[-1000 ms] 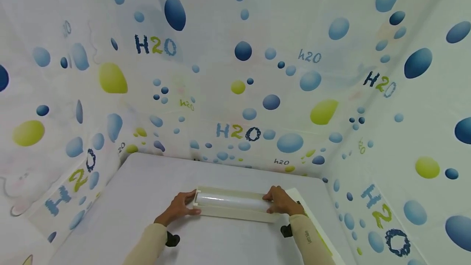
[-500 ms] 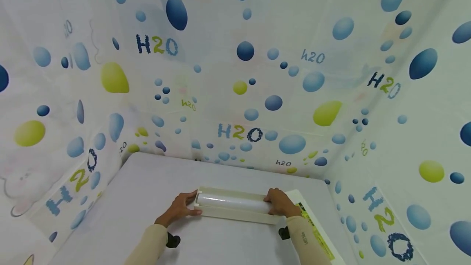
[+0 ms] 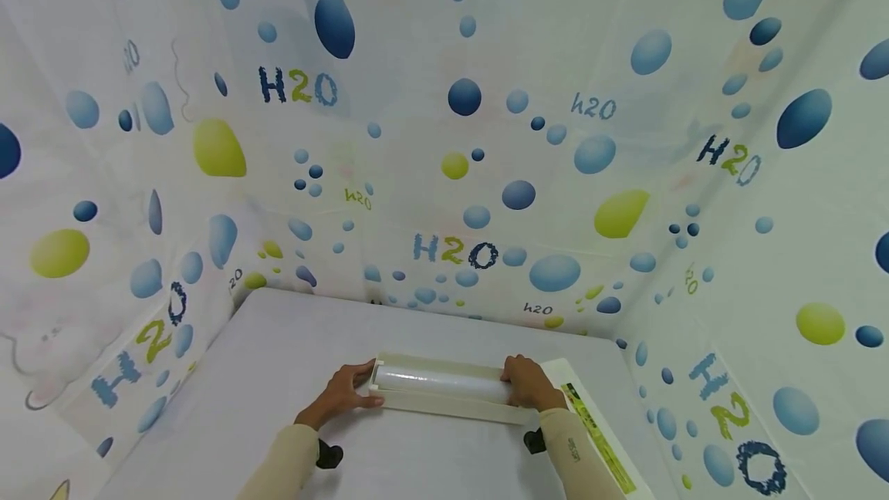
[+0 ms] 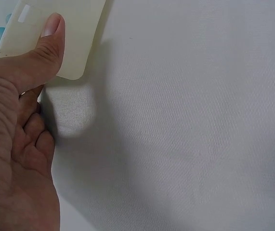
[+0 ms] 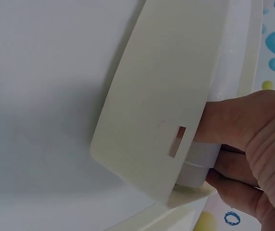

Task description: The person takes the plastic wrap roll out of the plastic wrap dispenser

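Note:
A long cream plastic tray, like a cling film dispenser base (image 3: 454, 408), sits on the white-covered table with a roll of clear shiny film (image 3: 437, 380) lying lengthwise in it. My left hand (image 3: 340, 392) grips the tray's left end, with the thumb on the near wall (image 4: 77, 53) in the left wrist view. At the other end, my right hand (image 3: 531, 384) holds the roll, its fingers reaching inside the tray. The right wrist view shows the roll's end (image 5: 197, 174) under those fingers, beside the tray wall (image 5: 151, 106) with its small slot.
A flat cream piece with a yellow-green label (image 3: 600, 438) lies on the table to the right, partly under my right forearm. Patterned white curtains (image 3: 521, 145) printed with bubbles enclose the table (image 3: 417, 454) at the back and sides.
The tray and both hands have shifted very slightly right in the view, along with the background. My right forearm has moved a little left, showing more of the label. Both hands keep their hold.

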Action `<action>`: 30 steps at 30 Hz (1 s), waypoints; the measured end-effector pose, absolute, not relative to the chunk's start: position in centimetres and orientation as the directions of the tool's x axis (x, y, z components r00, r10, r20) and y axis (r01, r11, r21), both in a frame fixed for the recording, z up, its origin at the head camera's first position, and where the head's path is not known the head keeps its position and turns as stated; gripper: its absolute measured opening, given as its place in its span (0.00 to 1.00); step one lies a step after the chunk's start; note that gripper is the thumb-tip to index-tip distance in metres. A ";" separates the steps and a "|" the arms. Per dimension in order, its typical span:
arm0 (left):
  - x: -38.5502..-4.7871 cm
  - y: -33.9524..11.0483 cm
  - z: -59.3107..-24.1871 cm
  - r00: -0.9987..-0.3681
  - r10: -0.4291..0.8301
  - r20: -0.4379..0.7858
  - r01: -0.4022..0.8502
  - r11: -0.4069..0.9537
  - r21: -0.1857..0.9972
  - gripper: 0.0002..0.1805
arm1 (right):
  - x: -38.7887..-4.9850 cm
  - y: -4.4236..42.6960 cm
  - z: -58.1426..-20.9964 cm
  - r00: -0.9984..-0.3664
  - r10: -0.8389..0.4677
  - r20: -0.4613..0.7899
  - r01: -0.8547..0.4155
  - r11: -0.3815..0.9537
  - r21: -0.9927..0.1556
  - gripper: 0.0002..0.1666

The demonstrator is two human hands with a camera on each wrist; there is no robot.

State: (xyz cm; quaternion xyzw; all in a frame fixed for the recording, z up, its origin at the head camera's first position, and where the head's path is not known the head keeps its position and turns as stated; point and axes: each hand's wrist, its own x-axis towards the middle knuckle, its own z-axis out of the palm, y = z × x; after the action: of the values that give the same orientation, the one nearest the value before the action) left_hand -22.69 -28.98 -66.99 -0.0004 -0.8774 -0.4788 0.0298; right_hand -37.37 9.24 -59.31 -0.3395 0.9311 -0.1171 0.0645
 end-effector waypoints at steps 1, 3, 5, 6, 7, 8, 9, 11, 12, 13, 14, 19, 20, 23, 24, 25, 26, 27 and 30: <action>-22.7 -29.0 -67.0 -0.998 -0.028 0.054 0.030 0.541 0.841 0.53 | -37.5 9.3 -59.5 -0.759 -0.649 -0.038 -0.620 0.740 -0.260 0.27; -22.7 -28.9 -66.9 -0.997 -0.023 0.067 0.043 0.552 0.833 0.53 | -37.7 9.4 -59.7 -0.753 -0.657 -0.030 -0.630 0.734 -0.255 0.26; -22.8 -28.9 -66.9 -0.997 -0.024 0.079 0.052 0.561 0.826 0.53 | -37.8 9.5 -59.8 -0.746 -0.666 -0.026 -0.638 0.725 -0.259 0.26; -22.8 -28.9 -66.8 -0.996 -0.023 0.087 0.059 0.570 0.820 0.53 | -37.9 9.5 -59.7 -0.738 -0.675 -0.019 -0.649 0.717 -0.253 0.25; -22.8 -28.9 -66.8 -0.996 -0.019 0.090 0.063 0.571 0.818 0.52 | -37.9 9.5 -59.6 -0.735 -0.678 -0.018 -0.651 0.713 -0.262 0.25; -22.9 -28.9 -66.8 -0.996 -0.021 0.083 0.056 0.565 0.823 0.52 | -38.0 9.5 -59.4 -0.732 -0.682 -0.019 -0.653 0.708 -0.270 0.26; -22.9 -29.0 -66.8 -0.997 -0.022 0.078 0.052 0.563 0.825 0.53 | -38.0 9.4 -59.2 -0.728 -0.685 -0.019 -0.655 0.704 -0.275 0.26; -22.9 -29.0 -66.7 -0.998 -0.023 0.064 0.040 0.550 0.834 0.53 | -38.1 9.3 -58.8 -0.731 -0.681 -0.034 -0.645 0.706 -0.292 0.28; -22.9 -29.0 -66.7 -0.998 -0.023 0.053 0.032 0.540 0.841 0.53 | -38.1 9.3 -58.6 -0.733 -0.678 -0.043 -0.641 0.712 -0.287 0.28; -22.9 -29.0 -66.7 -0.999 -0.023 0.043 0.024 0.531 0.847 0.54 | -38.2 9.2 -58.5 -0.736 -0.675 -0.050 -0.635 0.714 -0.294 0.29; -22.8 -29.0 -66.7 -0.999 -0.028 0.035 0.015 0.520 0.854 0.54 | -38.2 9.2 -58.4 -0.737 -0.673 -0.055 -0.635 0.719 -0.284 0.29; -22.7 -29.0 -66.9 -0.998 -0.019 0.060 0.039 0.560 0.827 0.54 | -38.3 9.0 -58.0 -0.743 -0.667 -0.053 -0.633 0.726 -0.268 0.31; -22.7 -29.0 -66.8 -0.998 -0.022 0.061 0.038 0.566 0.824 0.54 | -38.4 9.0 -58.0 -0.745 -0.665 -0.053 -0.631 0.728 -0.269 0.31; -22.7 -29.0 -66.7 -0.999 -0.036 0.031 0.007 0.538 0.843 0.54 | -38.5 8.9 -57.9 -0.747 -0.662 -0.060 -0.624 0.729 -0.281 0.30; -22.6 -28.9 -66.6 -0.999 -0.042 0.019 -0.006 0.524 0.851 0.54 | -38.5 8.9 -57.8 -0.746 -0.663 -0.064 -0.624 0.730 -0.279 0.29; -22.6 -28.9 -66.5 -0.999 -0.046 0.009 -0.016 0.520 0.854 0.54 | -38.5 9.0 -57.8 -0.744 -0.665 -0.062 -0.626 0.727 -0.281 0.29; -22.6 -28.9 -66.4 -0.999 -0.049 0.000 -0.025 0.511 0.859 0.54 | -38.5 9.0 -57.8 -0.743 -0.666 -0.063 -0.627 0.727 -0.281 0.28; -22.6 -28.8 -66.3 -0.999 -0.049 -0.007 -0.031 0.506 0.862 0.53 | -38.6 9.0 -57.8 -0.742 -0.668 -0.062 -0.629 0.725 -0.280 0.28; -22.8 -28.8 -66.2 -0.999 -0.051 -0.010 -0.035 0.519 0.854 0.54 | -38.7 9.0 -57.7 -0.742 -0.667 -0.063 -0.630 0.726 -0.277 0.28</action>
State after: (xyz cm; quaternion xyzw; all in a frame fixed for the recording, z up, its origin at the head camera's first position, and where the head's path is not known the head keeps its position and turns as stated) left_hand -22.81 -28.79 -66.22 0.0248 -0.8713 -0.4900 0.0084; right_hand -38.67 9.01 -57.71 -0.3503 0.9256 -0.1194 0.0794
